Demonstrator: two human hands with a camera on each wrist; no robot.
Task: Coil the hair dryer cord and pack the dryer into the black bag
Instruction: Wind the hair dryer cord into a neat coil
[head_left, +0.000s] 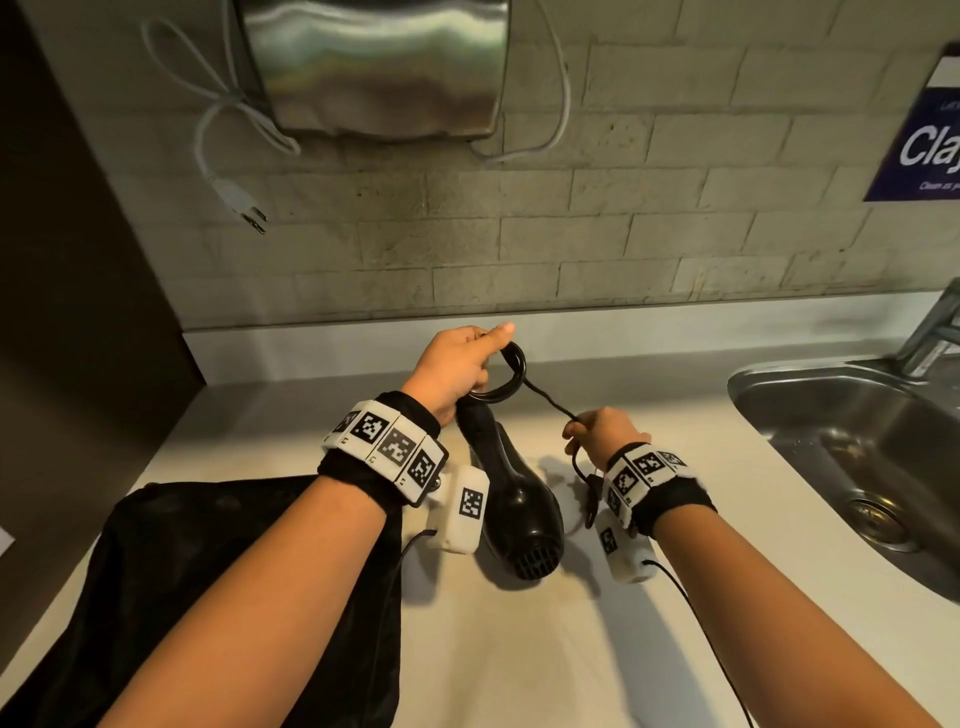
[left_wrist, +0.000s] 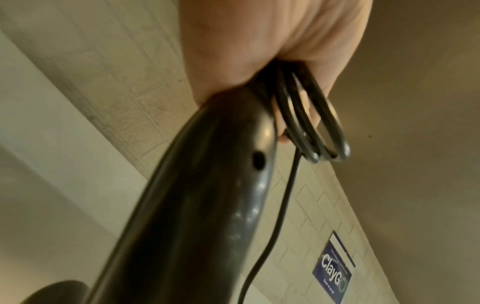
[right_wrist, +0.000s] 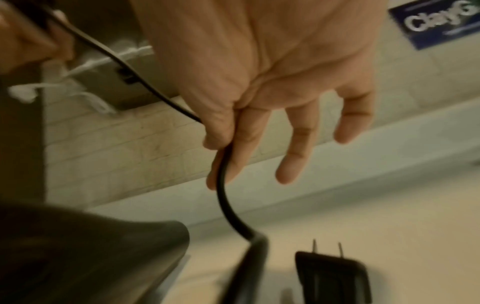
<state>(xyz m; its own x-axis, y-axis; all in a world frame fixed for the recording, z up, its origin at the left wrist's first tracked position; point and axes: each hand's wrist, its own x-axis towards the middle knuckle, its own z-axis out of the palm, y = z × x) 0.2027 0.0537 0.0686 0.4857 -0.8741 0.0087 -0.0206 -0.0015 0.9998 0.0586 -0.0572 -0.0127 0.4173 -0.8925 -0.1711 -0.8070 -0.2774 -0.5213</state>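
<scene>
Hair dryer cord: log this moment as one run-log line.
left hand grips dryer handle plus cord loops | right hand pinches cord tail | black bag unpacked

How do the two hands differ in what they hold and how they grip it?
The left hand is fisted around the hair dryer handle and several cord loops; the right hand only pinches a single strand of the cord between thumb and forefinger, its other fingers loose. The left hand sits higher and nearer the wall than the right. Both hold the same black cord.
</scene>
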